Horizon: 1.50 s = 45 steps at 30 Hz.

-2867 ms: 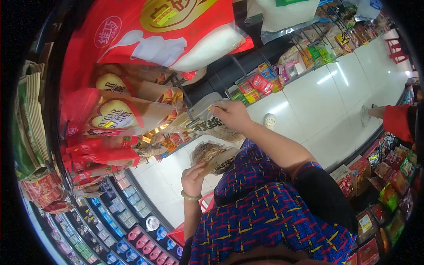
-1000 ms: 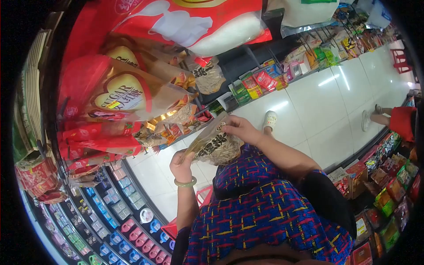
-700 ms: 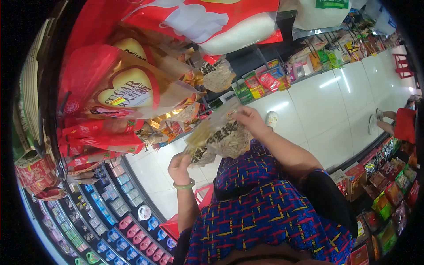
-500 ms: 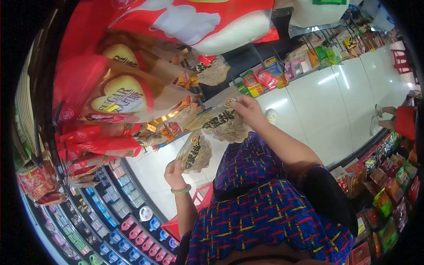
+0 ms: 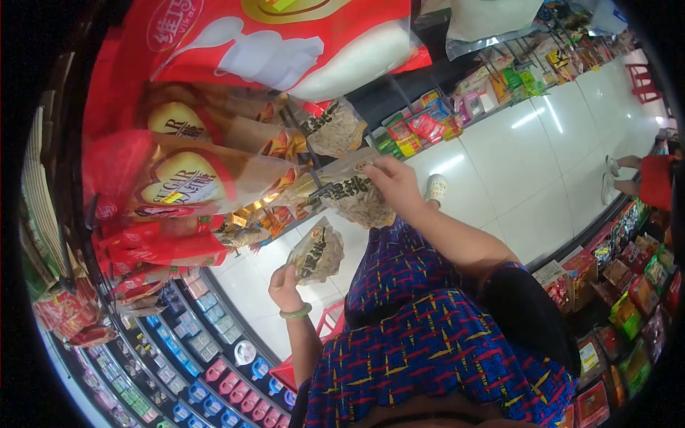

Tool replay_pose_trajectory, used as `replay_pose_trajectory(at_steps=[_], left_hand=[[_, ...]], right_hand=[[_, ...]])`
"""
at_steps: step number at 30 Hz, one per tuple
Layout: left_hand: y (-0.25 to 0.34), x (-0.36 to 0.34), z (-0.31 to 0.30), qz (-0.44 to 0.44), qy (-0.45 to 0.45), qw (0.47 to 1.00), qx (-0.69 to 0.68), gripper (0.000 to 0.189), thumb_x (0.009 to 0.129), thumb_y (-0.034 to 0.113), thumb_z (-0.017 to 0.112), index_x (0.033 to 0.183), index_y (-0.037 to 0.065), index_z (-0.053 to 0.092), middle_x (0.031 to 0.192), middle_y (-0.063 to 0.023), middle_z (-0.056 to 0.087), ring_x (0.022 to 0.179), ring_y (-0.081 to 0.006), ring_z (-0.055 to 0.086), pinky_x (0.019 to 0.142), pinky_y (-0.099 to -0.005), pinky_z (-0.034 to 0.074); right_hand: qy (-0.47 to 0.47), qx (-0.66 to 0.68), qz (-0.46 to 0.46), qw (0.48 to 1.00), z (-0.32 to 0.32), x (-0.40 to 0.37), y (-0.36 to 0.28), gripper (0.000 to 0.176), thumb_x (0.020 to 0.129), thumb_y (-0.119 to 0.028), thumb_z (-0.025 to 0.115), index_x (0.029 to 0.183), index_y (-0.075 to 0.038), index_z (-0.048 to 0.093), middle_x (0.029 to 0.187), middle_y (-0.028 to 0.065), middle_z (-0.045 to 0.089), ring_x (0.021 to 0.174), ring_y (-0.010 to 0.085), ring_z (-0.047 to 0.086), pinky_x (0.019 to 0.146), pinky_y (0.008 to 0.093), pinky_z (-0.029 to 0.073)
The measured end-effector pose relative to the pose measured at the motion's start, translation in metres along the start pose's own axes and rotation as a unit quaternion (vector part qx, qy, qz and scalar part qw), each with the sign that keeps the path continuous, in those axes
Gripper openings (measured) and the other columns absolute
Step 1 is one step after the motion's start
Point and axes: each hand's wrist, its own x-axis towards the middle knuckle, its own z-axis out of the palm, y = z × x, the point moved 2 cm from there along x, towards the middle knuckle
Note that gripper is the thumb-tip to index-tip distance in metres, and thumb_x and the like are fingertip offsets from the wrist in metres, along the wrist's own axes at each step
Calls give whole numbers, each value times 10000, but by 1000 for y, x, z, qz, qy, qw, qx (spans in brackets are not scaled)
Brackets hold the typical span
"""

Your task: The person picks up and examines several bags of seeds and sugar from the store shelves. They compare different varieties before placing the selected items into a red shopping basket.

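Observation:
My left hand (image 5: pixel 285 289), with a pale green bangle at the wrist, pinches the lower edge of a small clear packet (image 5: pixel 318 251) with dark lettering. Up and to the right, my right hand (image 5: pixel 394 187) grips the edge of a similar packet (image 5: pixel 354 195), whose other end is at a metal hook of the display rack. The two packets are apart. Another packet of this kind (image 5: pixel 332 127) hangs just above, behind the hook. Beside the hooks on the left hang gold and red sugar bags (image 5: pixel 189 178).
A large red bag (image 5: pixel 285 50) hangs at the top. Shelves of pink and blue goods (image 5: pixel 228 381) curve along the lower left. Snack packs (image 5: pixel 628 314) line the right. Behind my arm is a tiled floor (image 5: pixel 492 164); a person in red (image 5: pixel 655 182) is at the far right.
The packet in my left hand has moved apart from the one in my right hand and turned more upright. My right hand's packet has shifted slightly toward the hook. The view has shifted slightly.

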Motion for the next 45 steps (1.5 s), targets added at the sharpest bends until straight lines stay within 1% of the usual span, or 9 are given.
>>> replay_pose_trajectory(at_steps=[16,20,26,29,32,34,38,41,45], left_hand=[[0,-1,9,-15,-9,1000,-23,187,804,103,628,914,-49,633,781,-52,619,682,-105,530,640,-227,423],[6,-3,14,-20,-18,999,-18,180,801,94,626,913,-47,636,796,-54,623,683,-106,530,640,-225,424],[17,-6,28,22,-46,998,-22,155,792,58,620,911,-41,634,821,-54,624,691,-104,532,638,-222,426],[24,-2,34,46,-78,996,6,153,793,50,615,914,-42,629,835,-51,624,701,-100,536,639,-212,427],[35,0,44,61,-92,994,-2,146,789,51,616,906,-36,630,811,-43,617,692,-95,532,633,-204,424],[41,2,52,15,-106,993,-46,124,781,60,623,869,-27,627,761,-33,600,667,-89,519,611,-203,410],[51,13,65,-8,-156,986,-58,100,773,26,641,856,-29,635,837,-56,638,731,-108,568,680,-219,444],[65,16,80,18,-181,983,-40,122,782,41,632,876,-37,630,832,-52,639,701,-102,562,648,-213,436],[78,18,100,51,-116,988,-91,198,841,114,559,958,-43,585,886,-81,596,782,-128,540,701,-230,424]], right_hand=[[37,-107,-42,993,14,35,-16,189,817,-184,616,910,-19,624,783,143,612,673,227,573,644,307,450],[48,-55,-95,993,29,82,-3,191,834,-174,607,863,14,614,750,68,583,682,115,519,634,265,425],[-53,-40,-28,997,24,94,35,266,826,-152,620,1039,0,569,904,53,605,801,122,536,745,273,434],[82,-45,-130,987,10,53,31,383,820,-139,624,1160,-18,496,1043,68,572,950,141,529,841,278,421],[-52,-44,-100,993,-10,9,24,449,800,-123,645,1202,-34,465,1187,95,520,1086,165,492,908,290,398],[-361,127,55,922,-7,-10,21,376,777,-196,669,1105,-54,551,1167,98,545,1101,198,495,935,330,370],[-420,9,23,907,-3,-4,36,310,812,-138,641,1092,-34,559,1206,86,545,1140,152,476,904,274,399],[-396,100,83,909,0,5,32,224,845,-171,612,1017,-28,601,1101,63,604,1055,116,519,862,258,415],[-296,-44,63,952,0,13,0,223,854,-201,611,991,-25,613,907,37,639,825,80,554,730,251,448]])
